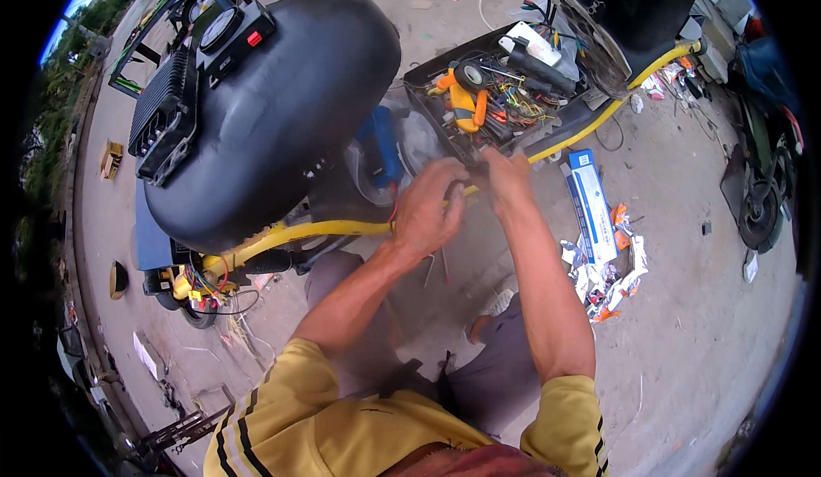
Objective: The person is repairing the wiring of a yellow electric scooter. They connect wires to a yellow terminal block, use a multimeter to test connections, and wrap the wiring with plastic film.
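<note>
My left hand point(428, 207) is at the yellow tube point(590, 126) along the scooter's side, its fingers curled and their tips partly hidden. My right hand point(509, 177) is just beside it at the near end of the black tray point(419, 92), fingers bent over something small and dark that I cannot make out. In the tray lie tangled wires, a yellow-orange meter point(464, 109), a tape roll and a white device point(534, 42). Just left of my hands, a blue object point(383, 143) rests among clear plastic under the black seat point(274, 100).
A blue-white box point(590, 207) and crumpled wrappers point(624, 272) lie on the concrete at right. Another scooter point(757, 203) is at the far right. Loose wires point(214, 293) hang at lower left. A cardboard box point(111, 160) lies farther left, and my knees are below my hands.
</note>
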`<state>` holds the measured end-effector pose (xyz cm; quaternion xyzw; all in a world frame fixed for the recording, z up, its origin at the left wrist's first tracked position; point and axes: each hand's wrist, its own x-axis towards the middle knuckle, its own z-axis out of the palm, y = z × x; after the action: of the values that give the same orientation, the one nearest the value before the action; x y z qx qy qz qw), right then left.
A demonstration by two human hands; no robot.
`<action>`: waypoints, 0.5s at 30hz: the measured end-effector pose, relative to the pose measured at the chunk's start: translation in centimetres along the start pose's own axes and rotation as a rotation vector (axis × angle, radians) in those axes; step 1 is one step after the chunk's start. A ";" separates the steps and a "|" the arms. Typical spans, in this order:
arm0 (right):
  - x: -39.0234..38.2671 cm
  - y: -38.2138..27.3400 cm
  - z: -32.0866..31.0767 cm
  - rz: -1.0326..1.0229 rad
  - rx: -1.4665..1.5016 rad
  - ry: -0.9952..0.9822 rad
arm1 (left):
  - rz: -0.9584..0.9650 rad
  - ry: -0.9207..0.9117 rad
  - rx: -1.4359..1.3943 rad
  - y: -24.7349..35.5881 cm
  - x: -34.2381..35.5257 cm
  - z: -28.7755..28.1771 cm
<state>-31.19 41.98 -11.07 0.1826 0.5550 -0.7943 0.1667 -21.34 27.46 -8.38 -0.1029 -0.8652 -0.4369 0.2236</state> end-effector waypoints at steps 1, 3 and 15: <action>-0.1 -0.1 -0.1 0.012 -0.001 -0.004 | 0.002 0.026 0.001 -0.2 0.5 -0.2; 0.0 -0.1 -0.1 0.003 0.007 0.001 | 0.023 0.088 0.069 -0.2 2.3 -0.5; -1.9 -1.7 -0.5 0.027 -0.097 -0.001 | -0.282 -0.178 0.360 -2.8 13.3 2.7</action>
<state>-30.29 43.15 -8.98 0.1812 0.5902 -0.7643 0.1863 -34.90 27.69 -5.43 0.0224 -0.9511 -0.2921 0.0981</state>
